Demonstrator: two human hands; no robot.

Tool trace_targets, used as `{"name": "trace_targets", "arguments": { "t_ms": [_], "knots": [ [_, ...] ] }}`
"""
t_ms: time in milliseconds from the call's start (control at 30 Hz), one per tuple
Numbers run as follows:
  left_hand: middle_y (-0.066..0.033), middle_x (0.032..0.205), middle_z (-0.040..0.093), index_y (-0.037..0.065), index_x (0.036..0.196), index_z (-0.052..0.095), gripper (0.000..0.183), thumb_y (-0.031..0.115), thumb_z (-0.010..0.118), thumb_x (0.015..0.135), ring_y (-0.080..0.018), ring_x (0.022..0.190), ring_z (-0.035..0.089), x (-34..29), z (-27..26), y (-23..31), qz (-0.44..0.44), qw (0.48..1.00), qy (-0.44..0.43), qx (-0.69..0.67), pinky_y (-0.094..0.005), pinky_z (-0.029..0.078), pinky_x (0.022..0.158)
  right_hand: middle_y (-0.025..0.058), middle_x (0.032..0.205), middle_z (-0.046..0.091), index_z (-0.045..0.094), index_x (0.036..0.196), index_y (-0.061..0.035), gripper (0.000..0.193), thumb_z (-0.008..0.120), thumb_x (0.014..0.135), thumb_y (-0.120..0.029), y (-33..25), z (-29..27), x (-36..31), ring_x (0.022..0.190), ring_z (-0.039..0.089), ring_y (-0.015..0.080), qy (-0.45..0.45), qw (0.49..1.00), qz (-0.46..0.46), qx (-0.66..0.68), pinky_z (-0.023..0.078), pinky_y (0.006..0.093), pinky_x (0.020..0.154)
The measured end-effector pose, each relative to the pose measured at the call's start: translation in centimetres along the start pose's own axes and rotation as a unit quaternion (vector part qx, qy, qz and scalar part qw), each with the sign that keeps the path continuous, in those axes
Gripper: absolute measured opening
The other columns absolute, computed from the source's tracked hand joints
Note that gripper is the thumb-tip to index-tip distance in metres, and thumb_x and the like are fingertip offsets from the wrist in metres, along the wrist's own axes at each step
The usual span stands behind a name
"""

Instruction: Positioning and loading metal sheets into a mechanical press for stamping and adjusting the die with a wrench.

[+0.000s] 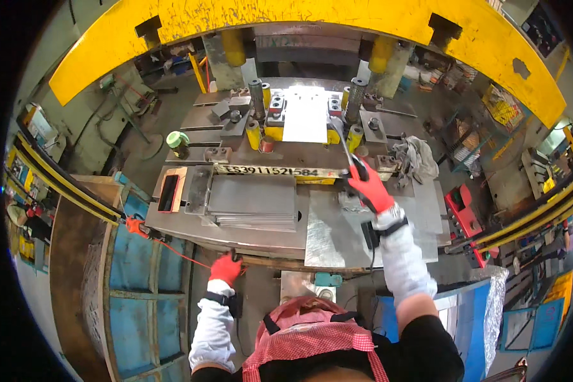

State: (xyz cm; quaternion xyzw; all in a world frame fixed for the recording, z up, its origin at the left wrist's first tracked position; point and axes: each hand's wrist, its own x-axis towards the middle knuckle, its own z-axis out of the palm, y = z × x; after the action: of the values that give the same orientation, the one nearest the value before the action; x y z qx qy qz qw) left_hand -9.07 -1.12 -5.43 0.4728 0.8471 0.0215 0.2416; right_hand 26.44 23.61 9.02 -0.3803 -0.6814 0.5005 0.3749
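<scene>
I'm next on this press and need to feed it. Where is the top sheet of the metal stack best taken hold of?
Probably at the near edge of the stack of metal sheets, coming from the operator's side. The sheets lie flat and that edge faces the person, while the die blocks the far side. The left hand is nearest; the right hand holds a hooked tool.

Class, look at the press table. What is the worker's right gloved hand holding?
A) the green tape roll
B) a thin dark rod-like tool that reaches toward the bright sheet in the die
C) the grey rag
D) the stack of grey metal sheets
B: the right hand grips a thin dark rod-like tool that slants up to the bright sheet in the die.
</scene>
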Motion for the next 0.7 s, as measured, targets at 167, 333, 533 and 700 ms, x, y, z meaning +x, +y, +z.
{"name": "trace_targets", "arguments": {
  "t_ms": [167,333,533,700],
  "knots": [
    [-0.0142,0.118,0.054,0.012,0.126,0.046,0.055,0.042,0.053,0.080,-0.0306,0.108,0.051,-4.5,-2.6,6.9,0.022,0.986,-0.007,-0.164,-0.0374,0.040,0.092,-0.0029,0.055,0.052,0.058,0.102,-0.0075,0.025,0.055,0.084,-0.025,-1.3,-0.4,13.8,0.041,0.042,0.0054,-0.183,0.968,0.047,0.167,0.030,0.0188,0.039],
    [-0.0122,0.104,0.061,0.010,0.124,0.048,0.049,0.027,0.062,0.080,-0.0165,0.094,0.058,-3.1,-5.2,14.0,0.127,0.913,0.032,-0.386,-0.0283,0.044,0.082,-0.0044,0.055,0.050,0.061,0.087,-0.0081,0.013,0.057,0.083,-0.020,0.7,0.1,15.7,0.039,0.038,0.0040,-0.156,0.966,-0.026,0.207,0.027,0.0202,0.037],
    [-0.0039,0.107,0.058,0.005,0.121,0.049,0.038,0.024,0.051,0.089,-0.0139,0.097,0.054,5.9,-5.6,21.3,0.179,0.634,-0.171,-0.733,-0.0281,0.044,0.084,0.0082,0.096,0.056,0.033,0.133,-0.0046,0.062,0.054,0.075,-0.001,-0.1,-2.9,-2.5,0.065,0.051,0.0100,-0.028,0.961,0.011,0.276,0.044,0.0238,0.056],
    [-0.0089,0.103,0.059,0.006,0.112,0.052,0.033,0.030,0.049,0.090,-0.0237,0.095,0.056,11.6,-8.4,30.0,0.172,0.521,-0.211,-0.809,-0.0372,0.046,0.085,0.0095,0.098,0.058,0.028,0.136,-0.0078,0.067,0.055,0.075,-0.006,5.4,-7.3,-15.1,0.067,0.052,0.0100,0.001,0.942,0.153,0.300,0.044,0.0227,0.056]
  ]
}}
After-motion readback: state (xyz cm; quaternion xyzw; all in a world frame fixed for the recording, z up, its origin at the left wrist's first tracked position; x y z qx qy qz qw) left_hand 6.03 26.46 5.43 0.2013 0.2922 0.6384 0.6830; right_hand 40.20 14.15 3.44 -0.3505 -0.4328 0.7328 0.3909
